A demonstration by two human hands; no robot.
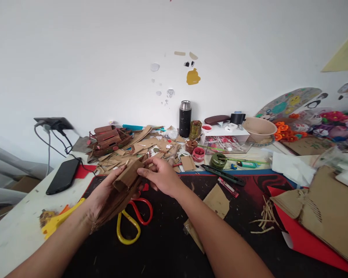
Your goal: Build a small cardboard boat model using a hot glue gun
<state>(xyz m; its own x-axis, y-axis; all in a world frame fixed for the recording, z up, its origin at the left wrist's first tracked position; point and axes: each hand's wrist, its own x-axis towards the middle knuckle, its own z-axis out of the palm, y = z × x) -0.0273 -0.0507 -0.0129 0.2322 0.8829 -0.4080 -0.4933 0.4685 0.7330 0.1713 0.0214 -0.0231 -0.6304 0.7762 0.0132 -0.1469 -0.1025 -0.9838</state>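
Observation:
A brown cardboard model (129, 176), boat-like with a folded box section on top, is held tilted above the dark mat. My left hand (100, 197) is wrapped round its lower left side, with the palm under it. The fingers of my right hand (158, 173) pinch its upper right end, thumb on the near side. Below the model lie scissors (128, 227) with one yellow and one red handle; their blades are hidden. A similar finished-looking brown boat model (110, 139) stands at the back left.
Cardboard scraps (153, 144) are heaped along the back. Behind them stands a black thermos (185, 119). Open paint jars (198, 154), a green cutter (223, 175) and a bowl (259, 129) are to the right. A phone (64, 175) lies left; cardboard (333, 212) lies right.

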